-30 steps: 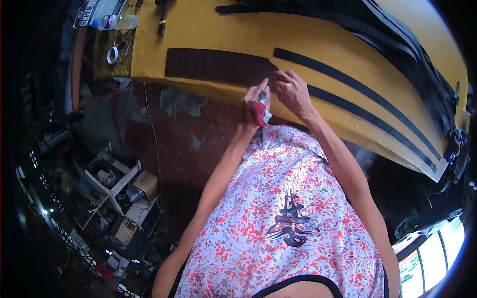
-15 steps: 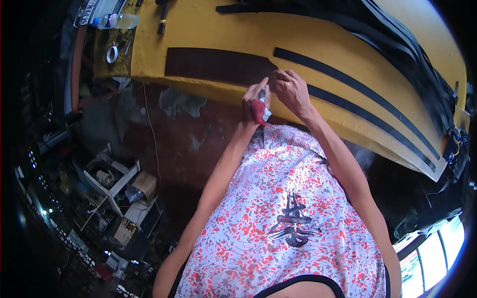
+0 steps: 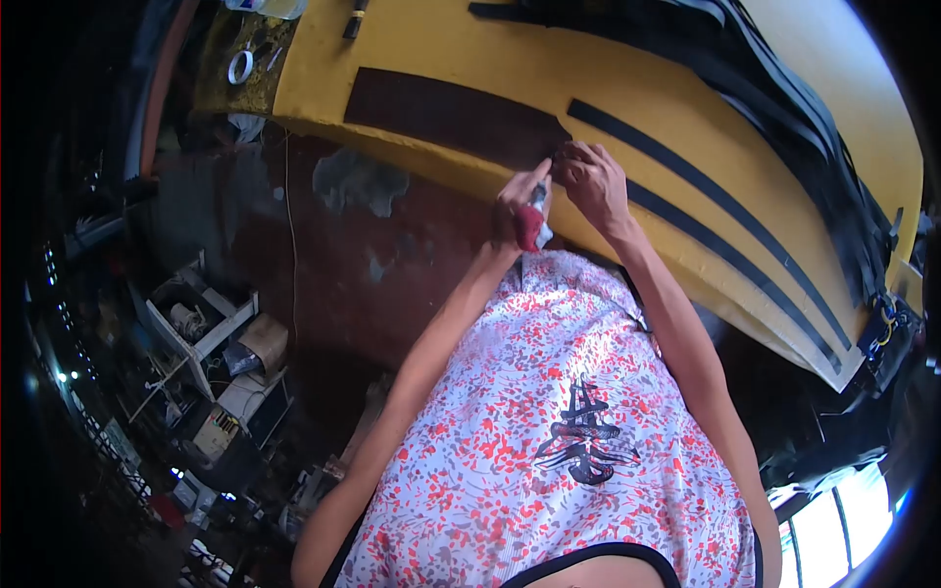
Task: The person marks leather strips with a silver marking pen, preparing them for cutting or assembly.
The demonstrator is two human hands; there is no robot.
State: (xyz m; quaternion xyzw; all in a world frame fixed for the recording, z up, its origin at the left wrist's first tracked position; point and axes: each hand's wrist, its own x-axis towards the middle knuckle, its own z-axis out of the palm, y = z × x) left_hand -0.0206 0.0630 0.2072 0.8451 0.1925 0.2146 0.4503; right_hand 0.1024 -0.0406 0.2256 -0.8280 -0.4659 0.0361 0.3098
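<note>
A long dark brown strip (image 3: 451, 118), like leather, lies flat along the front of a yellow work surface (image 3: 431, 64). Both hands meet at its right end. My left hand (image 3: 520, 201) is closed around a small tool with a red-and-white wrapped handle (image 3: 530, 229), its greyish upper part pointing toward the fingertips. My right hand (image 3: 594, 184) has curled, pinched fingers right at the strip's end; what they grip is hidden. A black strip (image 3: 725, 240) runs out from beside my right hand, and another black strip (image 3: 701, 176) lies just beyond it.
A bundle of black strips (image 3: 774, 108) drapes over the right side. At the left lie a white tape ring (image 3: 240, 67) and a dark-handled tool (image 3: 355, 20). Below the surface stand a wall with peeling paint (image 3: 358, 186) and a cluttered wooden rack (image 3: 221, 338).
The view has shifted, so the work surface sits a little higher and farther right. Both hands stay together at the brown strip's end, the left still holding the red-and-white handled tool.
</note>
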